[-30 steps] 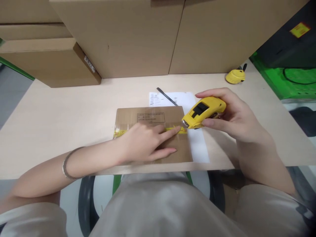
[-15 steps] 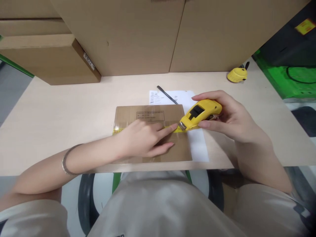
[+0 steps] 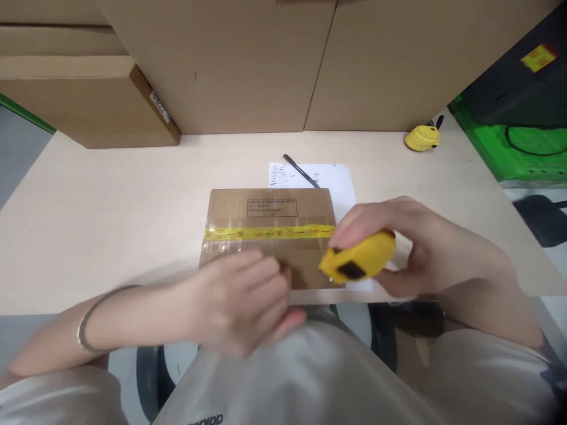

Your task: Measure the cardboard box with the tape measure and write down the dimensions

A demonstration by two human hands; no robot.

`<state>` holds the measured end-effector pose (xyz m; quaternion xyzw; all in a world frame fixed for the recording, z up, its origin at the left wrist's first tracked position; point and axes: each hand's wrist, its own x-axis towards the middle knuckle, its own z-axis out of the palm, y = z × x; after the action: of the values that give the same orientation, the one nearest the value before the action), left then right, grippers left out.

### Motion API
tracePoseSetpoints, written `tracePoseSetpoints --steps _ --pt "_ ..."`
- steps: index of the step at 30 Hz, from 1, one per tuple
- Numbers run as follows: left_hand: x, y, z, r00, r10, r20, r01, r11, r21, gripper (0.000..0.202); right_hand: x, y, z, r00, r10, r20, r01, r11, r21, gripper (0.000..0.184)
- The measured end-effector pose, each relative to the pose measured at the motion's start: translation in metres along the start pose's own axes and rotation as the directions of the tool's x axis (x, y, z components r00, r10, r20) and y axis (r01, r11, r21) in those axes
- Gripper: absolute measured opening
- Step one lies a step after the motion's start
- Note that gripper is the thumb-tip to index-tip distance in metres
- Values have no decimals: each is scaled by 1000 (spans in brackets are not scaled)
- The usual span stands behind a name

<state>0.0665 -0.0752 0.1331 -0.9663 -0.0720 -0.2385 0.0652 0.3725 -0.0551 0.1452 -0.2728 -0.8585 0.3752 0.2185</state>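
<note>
1. The box [image 3: 283,247] lies flat on the tabletop [image 3: 133,212] near your edge, yellow tape [image 3: 266,233] across its top.
2. Your right hand [image 3: 411,248] pinches the yellow tool [image 3: 367,258] at the box's near right corner; contact is unclear.
3. Your left hand [image 3: 239,301], blurred, curls its fingers at the near edge; I cannot tell whether they close fully.
4. Paper [image 3: 343,183] pokes out beyond the box, a black rod [image 3: 301,171] across it.

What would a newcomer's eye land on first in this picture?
Most likely the bright yellow tool in the grip of the right hand, seen over the near right corner of the small carton. Then the yellow tape across that carton's top. Behind, large brown boxes line the far side of the table.
</note>
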Motion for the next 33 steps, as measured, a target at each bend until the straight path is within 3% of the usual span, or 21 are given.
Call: tracePoseSetpoints --steps 3,6,10,15,18,23,29,33 --pt "-6 16 2 999 41 7 -41 999 -35 16 11 -10 9 969 -153 195 155 988 8 39" --pt "-13 18 13 998 17 67 -13 997 -70 22 22 -14 16 937 -179 301 209 975 -70 29" --pt "-20 9 22 989 42 139 -10 975 -222 25 30 -13 14 933 -136 332 193 970 -147 23" --pt "-20 5 25 978 61 201 19 927 -375 45 36 -13 3 931 -117 346 171 976 -132 12" --pt "-20 3 28 981 45 191 32 924 -381 44 42 -11 1 919 -132 370 180 979 -99 18" --pt "-21 -8 29 991 103 90 -64 930 -363 38 52 -7 -2 903 -115 415 156 986 -66 36" --pt "-13 -18 25 947 104 305 52 885 -463 47 60 -1 -6 877 -135 461 166 986 -26 47" --pt "-9 -18 27 936 73 344 120 853 -507 49 71 5 -16 882 -128 453 165 985 -45 43"
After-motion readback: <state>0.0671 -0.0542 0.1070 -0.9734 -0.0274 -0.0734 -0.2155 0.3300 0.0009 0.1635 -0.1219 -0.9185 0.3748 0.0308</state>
